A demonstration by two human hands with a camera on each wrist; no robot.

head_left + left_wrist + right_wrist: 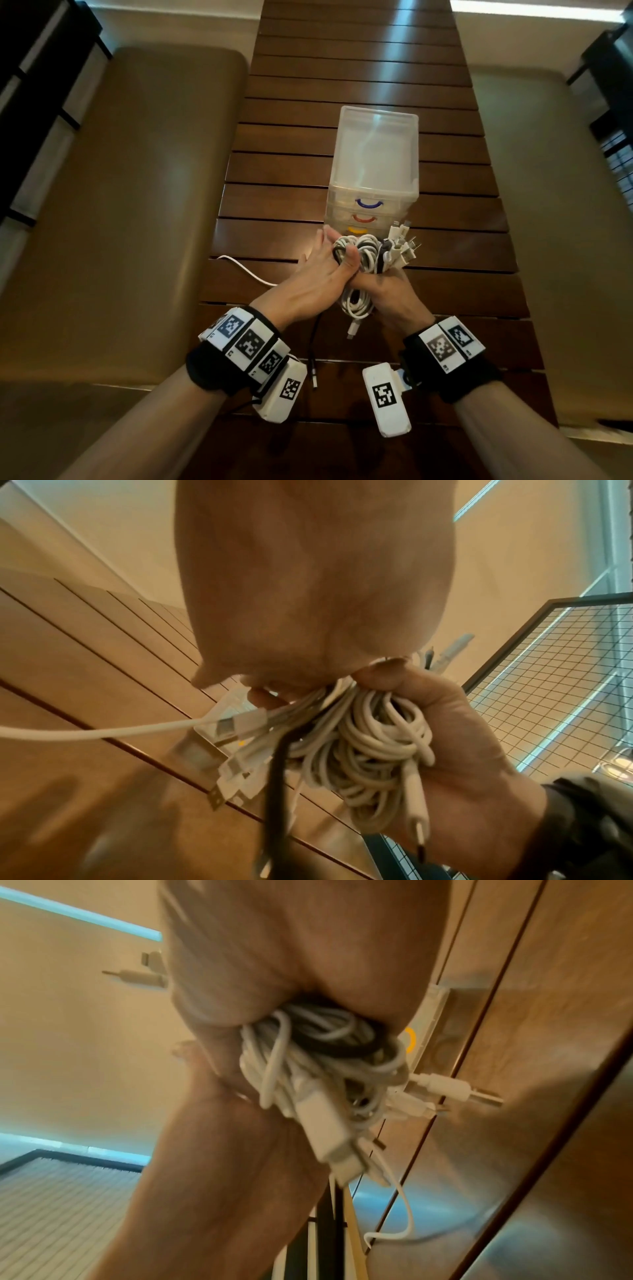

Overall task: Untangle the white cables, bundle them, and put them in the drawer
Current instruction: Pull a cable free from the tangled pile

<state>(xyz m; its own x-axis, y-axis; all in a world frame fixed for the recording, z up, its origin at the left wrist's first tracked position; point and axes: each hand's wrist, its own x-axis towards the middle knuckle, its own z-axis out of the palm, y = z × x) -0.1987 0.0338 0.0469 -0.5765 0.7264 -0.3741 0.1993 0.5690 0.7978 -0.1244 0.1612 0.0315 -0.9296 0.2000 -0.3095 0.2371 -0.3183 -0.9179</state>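
A coiled bundle of white cables (363, 253) (369, 737) (325, 1064) hangs between both hands, just above the table and in front of the clear drawer unit (373, 164). My right hand (387, 291) (462, 737) grips the coil from below and the right. My left hand (337, 250) holds the coil's left side, with its thumb hooked over the loops and its fingers stretched toward the drawers. Several plugs (402, 243) fan out at the upper right. One white strand (246, 270) trails left across the table. All three drawers look shut.
A black cable (311, 342) hangs from the bundle toward me, its metal plug lying on the slatted wooden table (342, 68). The drawers have blue, red and yellow handles (356, 230). Tan padded benches (137, 205) flank the table on both sides.
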